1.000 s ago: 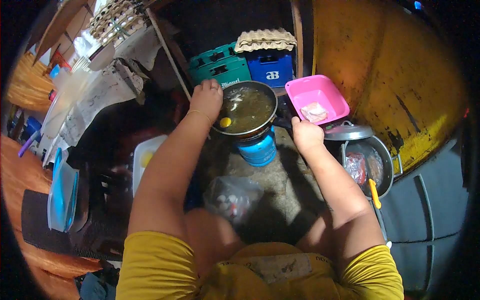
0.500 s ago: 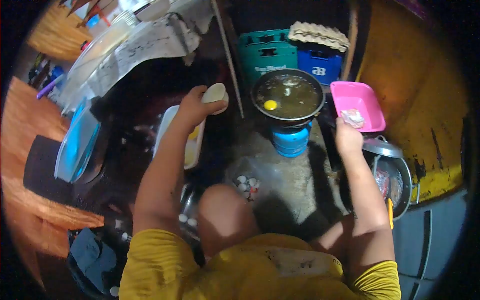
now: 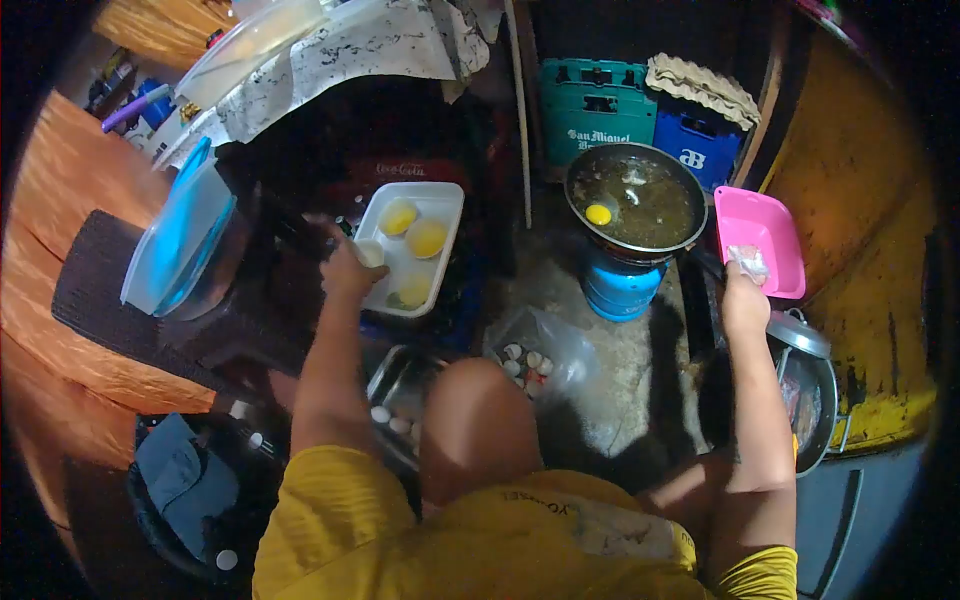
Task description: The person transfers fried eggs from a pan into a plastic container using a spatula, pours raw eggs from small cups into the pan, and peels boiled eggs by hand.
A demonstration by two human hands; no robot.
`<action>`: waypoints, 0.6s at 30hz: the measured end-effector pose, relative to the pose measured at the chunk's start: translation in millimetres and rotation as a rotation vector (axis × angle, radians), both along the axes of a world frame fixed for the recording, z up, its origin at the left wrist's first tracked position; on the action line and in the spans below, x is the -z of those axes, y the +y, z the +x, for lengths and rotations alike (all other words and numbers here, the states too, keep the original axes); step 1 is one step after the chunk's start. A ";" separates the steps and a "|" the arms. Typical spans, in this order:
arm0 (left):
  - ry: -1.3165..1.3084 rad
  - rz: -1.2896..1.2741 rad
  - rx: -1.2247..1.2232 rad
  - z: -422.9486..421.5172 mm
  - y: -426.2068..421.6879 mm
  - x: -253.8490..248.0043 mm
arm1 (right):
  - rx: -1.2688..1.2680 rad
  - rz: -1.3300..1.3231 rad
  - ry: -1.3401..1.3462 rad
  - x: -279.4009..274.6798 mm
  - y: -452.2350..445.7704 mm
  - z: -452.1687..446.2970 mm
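My left hand [image 3: 350,272] is closed around a small pale cup [image 3: 370,252] at the left edge of a white tray [image 3: 448,205]. Inside the tray sit bowls of yellow egg, among them an upper bowl [image 3: 398,216] and a middle bowl [image 3: 427,238]. My right hand [image 3: 744,305] is closed on a crumpled whitish cloth [image 3: 748,262] beside the frying pan [image 3: 634,243]; whether the pan's handle is also in its grip is hidden. In the pan's oil lies an egg with a bright yolk [image 3: 598,214].
The pan rests on a blue gas canister stove [image 3: 622,290]. A pink basin [image 3: 785,240] and a lidded pot [image 3: 822,420] stand right. A plastic bag of eggshells [image 3: 560,355] and a metal tray with eggs [image 3: 385,385] lie near my knee. Crates [image 3: 597,110] stand behind.
My left hand has moved left and down with the cup, from near the pan to the white tray. The view has shifted left. My right hand stays by the pan.
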State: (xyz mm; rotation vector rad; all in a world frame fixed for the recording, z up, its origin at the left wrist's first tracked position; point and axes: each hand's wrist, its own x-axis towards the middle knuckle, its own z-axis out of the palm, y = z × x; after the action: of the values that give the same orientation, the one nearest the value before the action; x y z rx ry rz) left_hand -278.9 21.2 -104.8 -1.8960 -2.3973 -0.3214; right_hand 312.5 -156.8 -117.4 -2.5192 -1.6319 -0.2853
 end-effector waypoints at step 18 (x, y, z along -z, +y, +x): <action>-0.009 -0.008 0.193 51.1 24.4 -0.9 | 0.038 -0.047 0.009 -2.1 -1.6 -4.0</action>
State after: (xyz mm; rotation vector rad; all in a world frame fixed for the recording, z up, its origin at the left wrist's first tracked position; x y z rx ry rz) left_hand -227.9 45.6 -103.9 -2.1385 -2.2270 -0.3326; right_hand 308.5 -158.4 -115.3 -2.5838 -1.6078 -0.2417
